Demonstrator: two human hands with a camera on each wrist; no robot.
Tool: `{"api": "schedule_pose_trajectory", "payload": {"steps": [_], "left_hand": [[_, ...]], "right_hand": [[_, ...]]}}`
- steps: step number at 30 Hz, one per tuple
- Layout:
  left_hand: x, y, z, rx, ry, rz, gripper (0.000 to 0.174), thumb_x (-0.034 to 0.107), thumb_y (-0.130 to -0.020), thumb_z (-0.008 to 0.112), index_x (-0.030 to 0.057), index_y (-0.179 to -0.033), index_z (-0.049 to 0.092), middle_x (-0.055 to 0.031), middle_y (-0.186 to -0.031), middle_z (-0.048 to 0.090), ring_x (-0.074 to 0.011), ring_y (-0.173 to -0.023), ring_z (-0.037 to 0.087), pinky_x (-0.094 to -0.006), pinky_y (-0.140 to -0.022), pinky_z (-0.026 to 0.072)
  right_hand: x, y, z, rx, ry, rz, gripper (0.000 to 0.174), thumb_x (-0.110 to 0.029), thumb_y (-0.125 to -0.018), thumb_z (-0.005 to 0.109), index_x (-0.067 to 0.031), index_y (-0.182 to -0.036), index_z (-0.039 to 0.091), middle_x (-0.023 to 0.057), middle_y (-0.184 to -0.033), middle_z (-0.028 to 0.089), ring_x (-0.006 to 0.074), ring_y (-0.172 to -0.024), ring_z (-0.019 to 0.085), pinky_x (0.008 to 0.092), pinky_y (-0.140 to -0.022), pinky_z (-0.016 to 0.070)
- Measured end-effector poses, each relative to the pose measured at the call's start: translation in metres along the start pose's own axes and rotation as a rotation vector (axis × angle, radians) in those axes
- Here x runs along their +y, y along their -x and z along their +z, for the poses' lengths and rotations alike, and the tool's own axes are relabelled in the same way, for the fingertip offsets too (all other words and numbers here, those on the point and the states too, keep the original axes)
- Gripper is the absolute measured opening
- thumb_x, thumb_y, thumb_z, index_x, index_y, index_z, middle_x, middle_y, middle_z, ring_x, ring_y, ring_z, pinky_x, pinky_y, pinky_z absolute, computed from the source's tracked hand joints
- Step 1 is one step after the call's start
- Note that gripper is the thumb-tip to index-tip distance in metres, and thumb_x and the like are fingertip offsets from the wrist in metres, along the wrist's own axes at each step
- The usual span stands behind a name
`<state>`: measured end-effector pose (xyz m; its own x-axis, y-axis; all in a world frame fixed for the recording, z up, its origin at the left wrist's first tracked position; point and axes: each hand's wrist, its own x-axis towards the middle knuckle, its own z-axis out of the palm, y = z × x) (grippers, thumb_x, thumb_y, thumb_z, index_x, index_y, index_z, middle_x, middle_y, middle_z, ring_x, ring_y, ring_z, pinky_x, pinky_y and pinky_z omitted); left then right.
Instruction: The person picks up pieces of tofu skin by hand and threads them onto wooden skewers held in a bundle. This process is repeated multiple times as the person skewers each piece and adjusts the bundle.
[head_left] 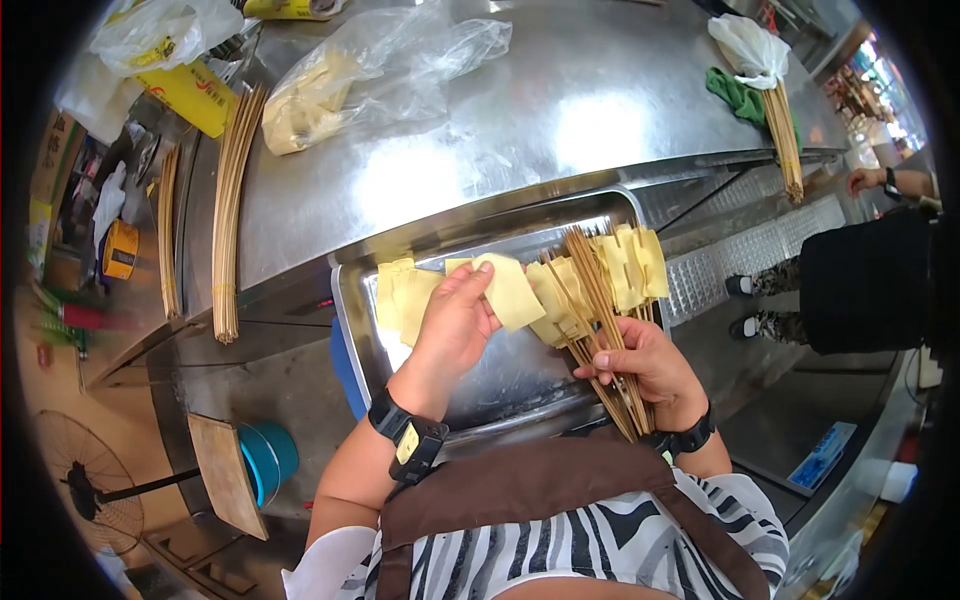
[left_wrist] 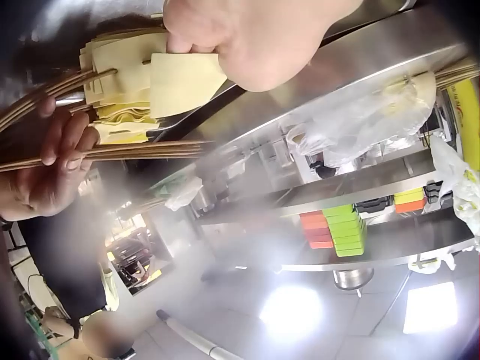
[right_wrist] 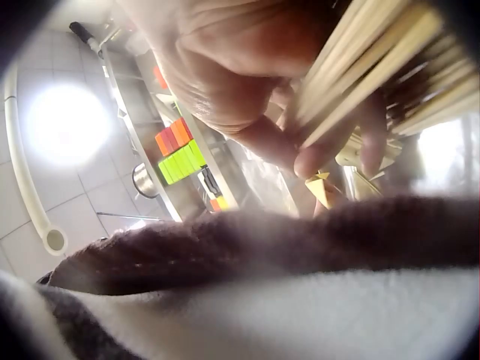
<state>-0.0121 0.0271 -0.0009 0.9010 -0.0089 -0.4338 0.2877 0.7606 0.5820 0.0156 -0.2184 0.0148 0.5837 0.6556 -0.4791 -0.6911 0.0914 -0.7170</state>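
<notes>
The left hand [head_left: 458, 318] pinches a pale yellow sheet [head_left: 513, 294] between thumb and fingers, above a metal tray [head_left: 500, 383]. In the left wrist view the same sheet [left_wrist: 184, 81] hangs below the left hand [left_wrist: 251, 37]. The right hand [head_left: 650, 366] grips a bundle of thin wooden sticks [head_left: 607, 320]; several sticks run through folded yellow sheets [head_left: 628, 268] at the tray's right side. More yellow sheets [head_left: 402, 298] lie at the tray's left end. In the right wrist view the sticks [right_wrist: 360, 71] cross the right hand [right_wrist: 232, 71], whose fingers are partly hidden.
A steel table [head_left: 450, 160] stands beyond the tray, with a clear plastic bag [head_left: 385, 75] of yellow sheets and a long stick bundle [head_left: 235, 215]. At the right, another stick bundle [head_left: 784, 140] lies by a green cloth [head_left: 735, 95]. Another person [head_left: 865, 280] stands at the right.
</notes>
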Motion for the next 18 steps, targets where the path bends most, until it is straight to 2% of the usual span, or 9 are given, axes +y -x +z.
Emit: {"api": "schedule_pose_trajectory", "payload": {"steps": [4,7,9,10,12,15,18], "left_hand": [[-0.007,-0.003,0.003,0.007,0.027,0.070,0.020,0.010,-0.095,0.046,0.0007,-0.112,0.051,-0.0158,-0.109,0.062,-0.0236,-0.101,0.063,-0.0366,-0.088,0.0524],[-0.003,-0.005,0.003,0.014,-0.089,0.154,0.020,0.011,-0.096,0.046,0.0010,-0.113,0.050,-0.0157,-0.107,0.063,-0.0244,-0.099,0.063,-0.0376,-0.087,0.0529],[0.006,-0.002,0.011,0.106,-0.252,0.231,0.023,0.013,-0.096,0.046,0.0011,-0.115,0.048,-0.0158,-0.106,0.063,-0.0246,-0.096,0.064,-0.0375,-0.088,0.0525],[0.008,-0.003,0.012,0.107,-0.250,0.234,0.023,0.013,-0.096,0.046,0.0011,-0.115,0.048,-0.0158,-0.106,0.063,-0.0246,-0.096,0.064,-0.0375,-0.088,0.0525],[0.013,-0.005,0.014,0.087,-0.314,0.297,0.025,0.016,-0.097,0.045,0.0011,-0.117,0.045,-0.0157,-0.106,0.063,-0.0237,-0.094,0.065,-0.0354,-0.088,0.0515],[0.015,-0.009,0.020,0.046,-0.349,0.392,0.026,0.018,-0.097,0.044,0.0007,-0.117,0.044,-0.0156,-0.105,0.063,-0.0227,-0.094,0.064,-0.0346,-0.085,0.0516],[0.009,-0.013,0.022,0.005,-0.370,0.457,0.026,0.018,-0.098,0.043,0.0002,-0.117,0.044,-0.0156,-0.106,0.063,-0.0218,-0.094,0.064,-0.0336,-0.084,0.0513]], "right_hand": [[0.003,0.000,0.000,0.030,0.033,0.017,0.014,-0.002,-0.080,0.066,0.0016,-0.091,0.058,0.0039,-0.074,0.060,0.0106,-0.061,0.060,0.0324,-0.081,0.0533],[0.003,0.000,0.001,0.027,0.045,0.014,0.011,-0.002,-0.080,0.067,-0.0001,-0.087,0.058,0.0043,-0.074,0.061,0.0110,-0.061,0.061,0.0316,-0.080,0.0531],[0.005,0.000,0.000,0.024,0.058,0.001,0.014,-0.001,-0.080,0.067,-0.0005,-0.090,0.058,0.0049,-0.074,0.061,0.0115,-0.060,0.061,0.0280,-0.071,0.0540],[0.005,-0.001,0.001,0.022,0.061,0.000,0.014,-0.001,-0.080,0.067,-0.0005,-0.090,0.058,0.0049,-0.074,0.061,0.0115,-0.060,0.061,0.0280,-0.071,0.0540],[0.005,-0.001,0.003,0.038,0.076,0.006,0.015,0.000,-0.079,0.067,-0.0014,-0.090,0.056,0.0062,-0.074,0.061,0.0119,-0.060,0.061,0.0241,-0.060,0.0526],[0.004,-0.001,0.005,0.030,0.072,-0.002,0.016,0.001,-0.080,0.067,-0.0024,-0.087,0.054,0.0074,-0.074,0.061,0.0122,-0.060,0.061,0.0218,-0.053,0.0499],[0.003,0.000,0.006,0.039,0.071,0.008,0.016,0.001,-0.080,0.067,-0.0035,-0.084,0.051,0.0079,-0.075,0.062,0.0122,-0.060,0.060,0.0218,-0.054,0.0501]]}}
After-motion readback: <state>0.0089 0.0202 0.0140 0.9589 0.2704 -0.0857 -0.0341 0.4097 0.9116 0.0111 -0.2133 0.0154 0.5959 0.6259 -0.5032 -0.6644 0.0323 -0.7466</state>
